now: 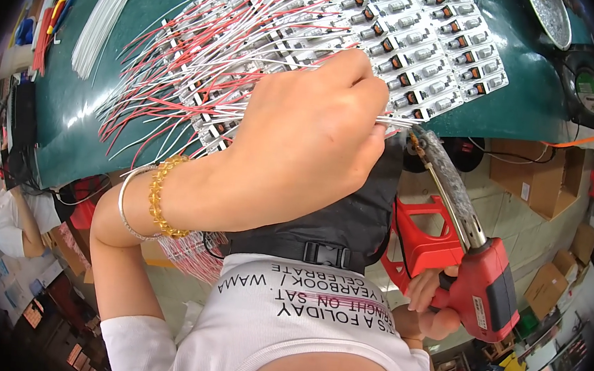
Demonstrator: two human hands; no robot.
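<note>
My left hand (309, 126) is closed in a pinch around a small bundle of white wires (403, 123), whose ends stick out to the right past my fingers. In my right hand (428, 303) is a red and black soldering gun (482, 286), gripped by its handle. Its long metal barrel points up and left, and the tip (414, 140) is right by the wire ends; whether they touch I cannot tell. Beneath and beyond my left hand lie rows of small circuit boards (420, 69) on panels. Many red and white wires (178, 90) run over the left-hand boards.
On the green table (68, 141) lie a bundle of white wires (104, 27) and several hand tools (59, 13) at the left. A round metal dish (552, 18) and a black device (588, 87) are at the right. Cardboard boxes (534, 178) stand below. Another person (18, 225) is at left.
</note>
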